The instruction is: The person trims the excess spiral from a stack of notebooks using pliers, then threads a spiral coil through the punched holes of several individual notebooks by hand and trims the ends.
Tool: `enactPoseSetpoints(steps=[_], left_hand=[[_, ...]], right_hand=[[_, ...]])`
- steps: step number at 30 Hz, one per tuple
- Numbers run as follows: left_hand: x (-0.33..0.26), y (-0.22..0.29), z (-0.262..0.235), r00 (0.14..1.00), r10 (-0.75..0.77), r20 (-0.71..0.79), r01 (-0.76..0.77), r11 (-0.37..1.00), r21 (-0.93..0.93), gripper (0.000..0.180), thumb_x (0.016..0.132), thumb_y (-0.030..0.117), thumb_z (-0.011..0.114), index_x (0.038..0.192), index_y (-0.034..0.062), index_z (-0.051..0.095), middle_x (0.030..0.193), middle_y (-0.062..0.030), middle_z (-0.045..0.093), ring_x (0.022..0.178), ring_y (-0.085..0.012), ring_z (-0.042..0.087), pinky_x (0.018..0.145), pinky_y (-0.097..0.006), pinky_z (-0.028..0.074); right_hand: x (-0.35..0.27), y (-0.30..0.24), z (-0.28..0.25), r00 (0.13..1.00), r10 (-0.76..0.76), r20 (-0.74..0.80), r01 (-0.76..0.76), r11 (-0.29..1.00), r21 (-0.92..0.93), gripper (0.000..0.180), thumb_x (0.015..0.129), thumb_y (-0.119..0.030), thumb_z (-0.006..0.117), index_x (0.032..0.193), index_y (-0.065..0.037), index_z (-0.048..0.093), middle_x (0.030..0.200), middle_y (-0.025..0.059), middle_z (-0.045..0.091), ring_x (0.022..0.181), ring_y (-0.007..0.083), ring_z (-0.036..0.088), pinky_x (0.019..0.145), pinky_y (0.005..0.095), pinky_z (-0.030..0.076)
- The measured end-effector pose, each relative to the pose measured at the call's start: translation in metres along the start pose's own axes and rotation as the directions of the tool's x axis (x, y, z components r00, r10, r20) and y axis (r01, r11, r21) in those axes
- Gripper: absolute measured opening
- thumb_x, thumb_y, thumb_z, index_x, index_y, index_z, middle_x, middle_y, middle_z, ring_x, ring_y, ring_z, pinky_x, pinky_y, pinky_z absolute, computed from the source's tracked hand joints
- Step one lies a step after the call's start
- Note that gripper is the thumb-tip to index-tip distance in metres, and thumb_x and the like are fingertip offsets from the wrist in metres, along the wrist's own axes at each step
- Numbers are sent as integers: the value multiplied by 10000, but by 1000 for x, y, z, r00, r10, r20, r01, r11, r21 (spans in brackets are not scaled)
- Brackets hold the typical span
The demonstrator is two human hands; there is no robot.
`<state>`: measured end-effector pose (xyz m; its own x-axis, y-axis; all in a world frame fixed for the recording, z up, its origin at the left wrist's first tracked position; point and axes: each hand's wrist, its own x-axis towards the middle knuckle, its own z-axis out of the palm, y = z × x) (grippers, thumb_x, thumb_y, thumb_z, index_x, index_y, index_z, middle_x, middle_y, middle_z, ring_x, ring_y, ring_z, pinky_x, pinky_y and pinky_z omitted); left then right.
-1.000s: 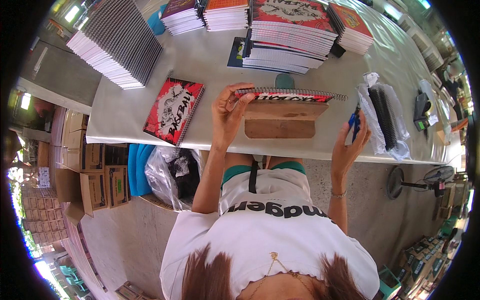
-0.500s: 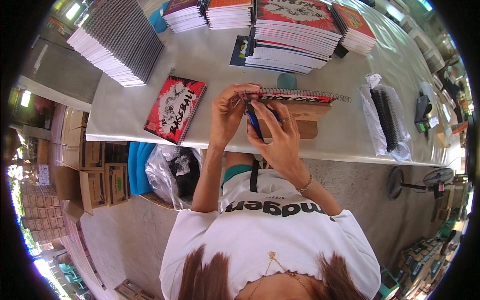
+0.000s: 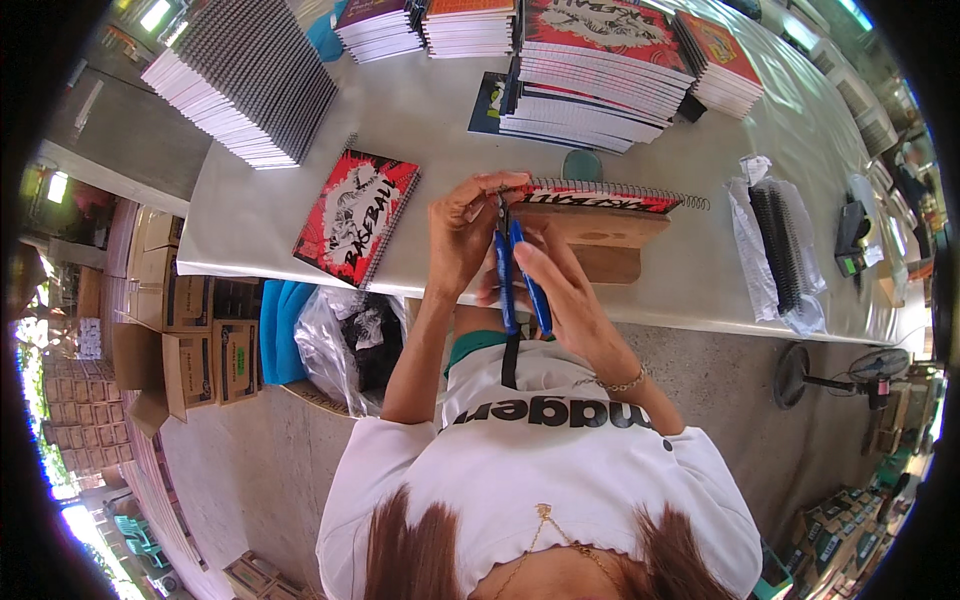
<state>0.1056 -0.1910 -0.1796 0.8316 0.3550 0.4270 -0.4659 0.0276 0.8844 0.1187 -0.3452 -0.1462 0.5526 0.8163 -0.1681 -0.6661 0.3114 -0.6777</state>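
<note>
A red and black notebook [image 3: 600, 199] stands spine up against a wooden block [image 3: 610, 228], and its wire coil runs past the right end. Closed on the left end of that spine is my left hand [image 3: 457, 235], fingers pinching the corner. My right hand [image 3: 565, 290] grips a pair of blue-handled pliers [image 3: 505, 280]; the handles are spread and the jaws point up at the left end of the coil. Fingers partly hide the jaw tips. Left of my hands lies another spiral notebook [image 3: 357, 220], flat with its cover up.
A tall stack of spiral-bound notebooks [image 3: 250, 85] rises at the back left. Further stacks of notebooks [image 3: 600, 85] stand at the back. To the right lie black coils in a plastic bag [image 3: 778, 240] and a black device [image 3: 853, 228]. A round greenish disc [image 3: 581, 165] sits behind the block.
The pliers have swung more upright and their handles now show fully, spread apart. My right hand has shifted lower around them. My left hand stays at the notebook's corner.
</note>
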Motion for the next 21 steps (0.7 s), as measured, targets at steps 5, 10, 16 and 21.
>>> enactPoseSetpoints(steps=[5, 10, 16, 21], left_hand=[[3, 2, -1, 999, -17, -44, 27, 970, 240, 310, 868, -99, 568, 1143, 13, 655, 1102, -83, 678, 941, -167, 660, 786, -266, 522], [2, 16, -4, 1000, -20, 5, 15, 897, 443, 287, 869, -102, 563, 1119, 1, 660, 1100, -88, 678, 922, -156, 654, 790, -260, 517], [13, 55, -51, 951, 175, -256, -65, 919, 389, 260, 919, 62, 588, 1165, -14, 620, 1062, -51, 651, 900, -114, 614, 806, -242, 495], [-2, 70, -147, 843, 144, -517, 41, 943, 329, 283, 944, 180, 621, 1167, 7, 611, 981, -21, 649, 839, -62, 596, 695, -214, 485]], right_hand=[[-25, -3, -65, 720, -693, 45, 374, 332, -866, 415, 972, -138, 533, 1343, -4, 405, 1203, 125, 471, 1116, 190, 495, 969, 337, 419], [-48, -41, -156, 542, -840, 5, 40, 19, -999, 429, 943, -132, 565, 1324, 23, 443, 1221, 161, 497, 1171, 275, 479, 1010, 394, 378], [-56, -50, -213, 573, -818, -46, -308, -163, -937, 285, 938, -115, 556, 1215, -58, 582, 1191, 154, 561, 1174, 310, 489, 1011, 432, 363], [-51, -51, -213, 604, -797, -25, -319, -213, -924, 227, 941, -109, 550, 1151, -85, 635, 1148, 132, 598, 1160, 304, 507, 1005, 427, 364]])
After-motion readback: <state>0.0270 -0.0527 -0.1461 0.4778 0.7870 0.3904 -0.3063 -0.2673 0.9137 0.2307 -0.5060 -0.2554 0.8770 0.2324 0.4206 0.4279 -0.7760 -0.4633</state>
